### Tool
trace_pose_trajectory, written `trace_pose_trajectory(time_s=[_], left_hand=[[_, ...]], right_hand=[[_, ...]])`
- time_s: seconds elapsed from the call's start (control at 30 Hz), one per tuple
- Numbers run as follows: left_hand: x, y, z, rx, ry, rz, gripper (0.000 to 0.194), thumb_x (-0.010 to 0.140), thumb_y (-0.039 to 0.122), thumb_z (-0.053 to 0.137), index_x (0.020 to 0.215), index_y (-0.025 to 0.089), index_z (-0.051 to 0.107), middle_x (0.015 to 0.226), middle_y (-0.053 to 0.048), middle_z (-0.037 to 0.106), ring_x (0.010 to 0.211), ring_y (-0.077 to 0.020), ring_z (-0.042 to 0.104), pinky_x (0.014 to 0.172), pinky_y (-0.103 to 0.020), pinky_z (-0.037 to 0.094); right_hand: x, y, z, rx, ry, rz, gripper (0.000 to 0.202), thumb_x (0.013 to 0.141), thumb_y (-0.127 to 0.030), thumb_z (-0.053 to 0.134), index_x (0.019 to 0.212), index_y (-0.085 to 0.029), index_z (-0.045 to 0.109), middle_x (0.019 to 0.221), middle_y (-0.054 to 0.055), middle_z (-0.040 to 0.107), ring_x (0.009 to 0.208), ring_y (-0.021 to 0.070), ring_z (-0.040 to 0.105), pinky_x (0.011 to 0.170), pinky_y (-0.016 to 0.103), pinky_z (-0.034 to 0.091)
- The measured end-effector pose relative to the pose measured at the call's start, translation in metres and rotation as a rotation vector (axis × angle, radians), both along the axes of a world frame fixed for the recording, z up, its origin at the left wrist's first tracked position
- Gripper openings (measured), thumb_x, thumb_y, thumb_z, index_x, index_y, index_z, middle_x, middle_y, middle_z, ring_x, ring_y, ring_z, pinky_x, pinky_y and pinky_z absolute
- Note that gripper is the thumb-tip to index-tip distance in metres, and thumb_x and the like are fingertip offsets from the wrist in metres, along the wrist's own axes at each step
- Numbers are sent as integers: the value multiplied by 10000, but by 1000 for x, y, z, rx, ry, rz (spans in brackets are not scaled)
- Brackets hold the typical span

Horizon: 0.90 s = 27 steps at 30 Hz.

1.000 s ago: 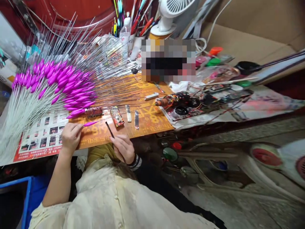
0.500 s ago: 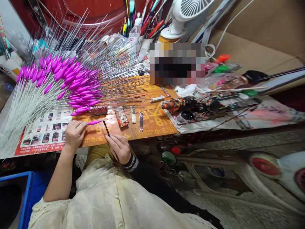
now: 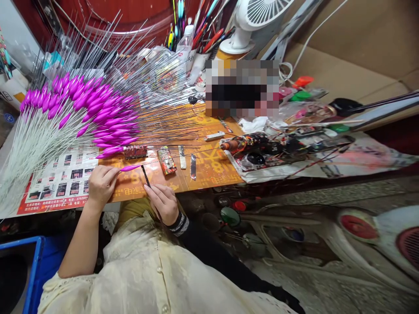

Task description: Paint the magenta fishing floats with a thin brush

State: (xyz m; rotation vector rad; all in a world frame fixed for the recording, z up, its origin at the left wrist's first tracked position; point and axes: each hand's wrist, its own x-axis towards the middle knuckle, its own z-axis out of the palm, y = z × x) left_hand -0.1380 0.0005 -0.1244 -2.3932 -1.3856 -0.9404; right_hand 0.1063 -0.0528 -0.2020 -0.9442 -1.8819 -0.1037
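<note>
my left hand (image 3: 102, 183) is closed in a pinch, thumb and fingers together at the left end of a glossy magenta spindle-shaped piece (image 3: 130, 168); whether they grip its body or its stem, i cannot tell. the piece lies over the orange sheet with yellow print (image 3: 212, 172), at about 2 o'clock from that hand, and its thin dark stem runs out toward 3 o'clock.

my right hand (image 3: 163, 201) has its fingers curled closed around a slim dark brush-like stick (image 3: 146, 176). the stick's upper end points to 11 o'clock and meets the magenta piece's right tip in my view; touching or not, i cannot tell.

at 11 o'clock from my left hand spreads a big cluster of magenta spindles on pale stems (image 3: 104, 109). a dark red mottled block (image 3: 135, 151) sits at 12 o'clock from the piece i hold. from my right hand, a paint-spotted small rectangular block (image 3: 166, 161) is at 12 o'clock, two narrow flat strips (image 3: 193, 168) at 1, and a white plastic fan (image 3: 240, 28) farther off, also at 1.
</note>
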Motion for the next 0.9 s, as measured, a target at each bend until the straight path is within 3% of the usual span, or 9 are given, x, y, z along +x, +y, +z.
trace_pose_trajectory(time_s=[0.3, 0.47, 0.7, 0.8, 0.9], left_hand=[[-1, 2, 0, 25, -2, -14, 164, 978, 224, 594, 980, 211, 758, 853, -64, 738, 809, -196, 615, 784, -325, 470], [0, 1, 1, 62, 25, -18, 182, 990, 207, 571, 992, 211, 753, 758, -46, 713, 742, -189, 596, 744, -326, 456], [-11, 0, 33, 19, 21, 97, 228, 1029, 272, 512, 1050, 213, 731, 920, -72, 740, 869, -194, 648, 820, -318, 478], [-16, 16, 46, -14, 6, 170, 274, 1037, 334, 496, 1122, 205, 722, 1024, -88, 717, 918, -195, 655, 812, -301, 487], [-15, 42, 50, -85, 59, 193, 279, 1024, 333, 507, 1064, 195, 746, 996, -85, 696, 875, -193, 645, 757, -296, 474]], right_hand=[[-2, 1, 1, 52, -6, -22, 543, 989, -115, 550, 1525, -179, 489, 1131, 100, 784, 1071, 208, 728, 955, 341, 553], [5, 1, 1, 76, 33, 54, 576, 972, -128, 585, 1535, -147, 467, 1123, 111, 783, 1049, 223, 720, 927, 361, 561], [13, 0, -1, 103, 66, 164, 544, 972, -123, 538, 1514, -144, 497, 1075, 108, 786, 1017, 228, 711, 869, 369, 568], [13, 0, -2, 110, 83, 179, 546, 966, -117, 537, 1510, -148, 503, 1079, 104, 788, 1021, 226, 715, 870, 372, 574], [13, 1, -1, 112, 101, 194, 539, 965, -119, 534, 1503, -148, 512, 1078, 106, 788, 1019, 227, 719, 860, 376, 587]])
